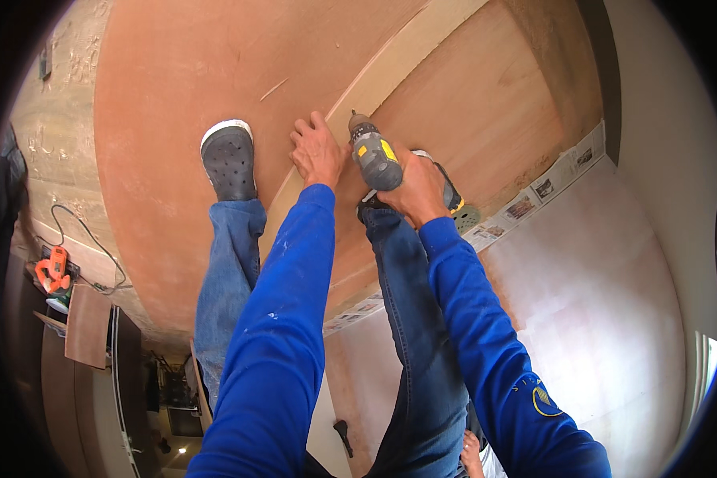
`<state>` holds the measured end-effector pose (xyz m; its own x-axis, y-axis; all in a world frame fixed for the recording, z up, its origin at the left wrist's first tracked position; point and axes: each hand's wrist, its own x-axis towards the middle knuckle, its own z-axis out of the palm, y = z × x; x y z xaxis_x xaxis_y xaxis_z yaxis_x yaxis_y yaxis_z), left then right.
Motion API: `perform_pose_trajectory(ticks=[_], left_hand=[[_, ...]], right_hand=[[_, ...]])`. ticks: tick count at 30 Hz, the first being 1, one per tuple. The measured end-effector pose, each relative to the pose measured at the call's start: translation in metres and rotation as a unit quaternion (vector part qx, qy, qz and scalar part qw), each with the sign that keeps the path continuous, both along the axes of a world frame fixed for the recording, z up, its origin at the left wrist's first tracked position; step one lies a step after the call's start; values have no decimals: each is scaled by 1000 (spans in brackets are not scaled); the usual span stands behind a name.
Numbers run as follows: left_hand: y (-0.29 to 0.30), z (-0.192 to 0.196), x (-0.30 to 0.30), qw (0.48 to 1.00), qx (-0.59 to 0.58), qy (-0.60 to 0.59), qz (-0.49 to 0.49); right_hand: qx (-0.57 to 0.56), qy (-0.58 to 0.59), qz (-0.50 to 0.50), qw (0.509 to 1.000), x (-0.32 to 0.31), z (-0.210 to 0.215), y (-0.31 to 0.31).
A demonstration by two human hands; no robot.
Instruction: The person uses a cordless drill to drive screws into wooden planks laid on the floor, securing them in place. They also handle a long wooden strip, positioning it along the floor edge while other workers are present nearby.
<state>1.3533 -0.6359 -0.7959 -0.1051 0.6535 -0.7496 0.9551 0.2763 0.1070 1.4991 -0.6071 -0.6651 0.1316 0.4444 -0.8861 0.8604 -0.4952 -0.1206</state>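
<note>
Right now a cordless drill [376, 162], grey w/ yellow marks, is being held in the right hand [417, 191], which is closed fully round the grip. Its nose is being pointed at a pale strip of board [390, 68] that is lying diagonally across a big reddish plywood sheet [175, 88]. The left hand [317, 151] is being pressed down just beside the drill, palm flat and fingers spread, nothing gripped, pinning the strip to the sheet. The bit tip is too small to be made out, so whether it is biting yet cannot be told.

Judged from the pose, a fastener is prob. being driven through the strip. For that to be done well, the drill should be kept square to the strip, w/ pressure straight along the bit, and the left fingers should be kept clear of the nose. Weight is being put on the sheet by a dark perforated clog [229, 162] left of the drill, which is helping to stop it shifting; a second foot is mostly hidden under the drill hand.

Materials: the plywood is looking smooth, matte, w/ faint grain and one light scratch above the drill. The strip is paler, flat, straight-edged. Newspaper sheets [534, 199] are being used as edging right of the drill, beside a whitish panel [597, 303]. Both sleeves are bright blue cloth, legs in worn denim. An orange tool [53, 271] w/ a cable is lying far left of the drill.
</note>
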Motion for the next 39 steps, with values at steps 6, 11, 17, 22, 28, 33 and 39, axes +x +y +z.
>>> perform_pose_trajectory(ticks=[6,11,17,22,28,33,39], left_hand=[[2,-5,-5,1000,-2,-16,-3],[4,-10,-6,999,-37,-32,13],[18,-3,-34,984,-127,-129,0],[44,4,-70,960,-204,-190,2],[44,44,-146,975,-128,-175,57],[26,104,-261,971,-75,-187,129],[-30,233,-369,961,-111,-162,196]], right_hand=[[20,-4,12,1000,-2,-3,-2],[31,8,9,999,1,-6,1],[-1,3,118,993,5,-4,10],[14,26,223,974,15,-10,13],[86,48,222,970,17,9,-17],[40,37,108,993,5,79,-53],[-42,-118,-35,992,-3,204,-74]])
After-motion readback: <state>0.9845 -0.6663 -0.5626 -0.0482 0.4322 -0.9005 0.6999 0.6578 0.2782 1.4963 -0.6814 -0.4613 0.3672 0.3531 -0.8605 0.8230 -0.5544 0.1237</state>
